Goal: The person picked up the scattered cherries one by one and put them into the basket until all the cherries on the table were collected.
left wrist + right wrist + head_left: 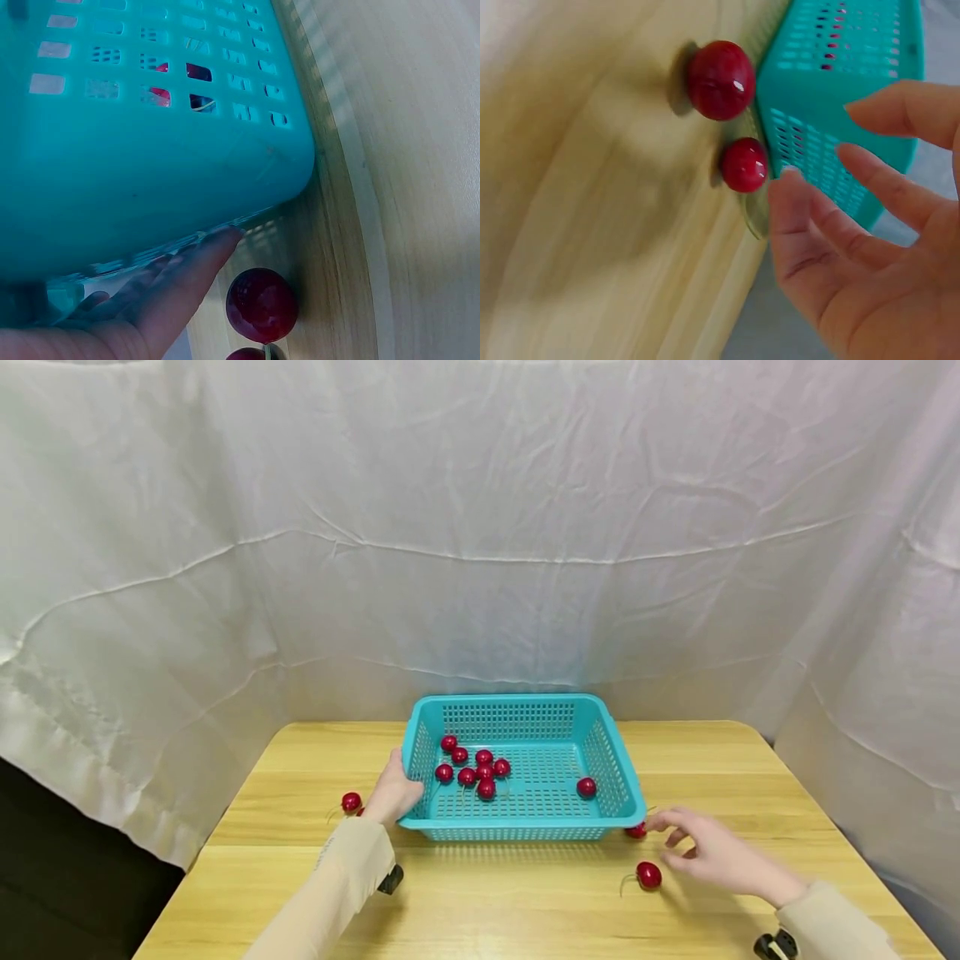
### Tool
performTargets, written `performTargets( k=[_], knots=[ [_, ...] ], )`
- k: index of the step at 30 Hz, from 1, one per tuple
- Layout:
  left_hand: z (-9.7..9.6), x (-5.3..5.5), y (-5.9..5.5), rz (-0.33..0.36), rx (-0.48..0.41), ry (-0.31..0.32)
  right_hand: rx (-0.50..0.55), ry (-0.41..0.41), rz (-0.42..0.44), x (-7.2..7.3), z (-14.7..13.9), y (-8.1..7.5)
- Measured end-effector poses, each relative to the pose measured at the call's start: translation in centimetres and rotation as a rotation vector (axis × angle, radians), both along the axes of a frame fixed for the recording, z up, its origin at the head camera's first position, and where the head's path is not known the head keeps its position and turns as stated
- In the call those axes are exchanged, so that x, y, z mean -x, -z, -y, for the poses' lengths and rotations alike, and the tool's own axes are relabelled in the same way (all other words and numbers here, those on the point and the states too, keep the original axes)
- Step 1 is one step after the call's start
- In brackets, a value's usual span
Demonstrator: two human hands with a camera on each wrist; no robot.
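Note:
A turquoise plastic basket (525, 823) with latticed walls stands on the table, several red cherries (486, 788) on its floor towards the left. One more cherry (587, 787) lies near its right wall. My left hand (393, 789) grips the basket's left side, thumb at the rim and fingers (202, 266) against the outside wall. Beside the front right corner, my right hand (708, 852) hovers with loosely bent, parted fingers, holding nothing. Its fingertips are close to a cherry (744, 165) by the basket. Another cherry (648, 876) with a stem lies nearer the front.
Left of my left hand lies a cherry (351, 802), and a second one is partly hidden by the hand. The wooden table (510, 910) is bordered by a pale cloth curtain (525, 610) at the back and sides.

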State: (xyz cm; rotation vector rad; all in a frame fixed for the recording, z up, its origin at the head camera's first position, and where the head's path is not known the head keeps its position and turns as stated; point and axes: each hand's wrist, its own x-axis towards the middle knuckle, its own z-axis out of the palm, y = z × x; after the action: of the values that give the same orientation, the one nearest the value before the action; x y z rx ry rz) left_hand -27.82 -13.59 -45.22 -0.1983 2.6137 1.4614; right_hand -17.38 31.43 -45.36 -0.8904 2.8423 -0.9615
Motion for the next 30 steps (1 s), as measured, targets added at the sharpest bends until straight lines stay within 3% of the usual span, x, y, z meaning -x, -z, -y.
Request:
performTargets(
  k=[12,23,30],
  knots=[
    [0.1,0.0,0.3,-0.008,0.0,0.008,-0.121,-0.035,0.076,0.0,0.9,1.1],
    [-0.1,0.0,0.0,0.005,-0.008,0.004,-0.193,-0.112,-0.025,0.2,1.9,1.5],
    [0.0,0.0,0.0,0.011,-0.007,-0.002,-0.198,-0.131,0.084,0.3,2.3,1.8]
  ],
)
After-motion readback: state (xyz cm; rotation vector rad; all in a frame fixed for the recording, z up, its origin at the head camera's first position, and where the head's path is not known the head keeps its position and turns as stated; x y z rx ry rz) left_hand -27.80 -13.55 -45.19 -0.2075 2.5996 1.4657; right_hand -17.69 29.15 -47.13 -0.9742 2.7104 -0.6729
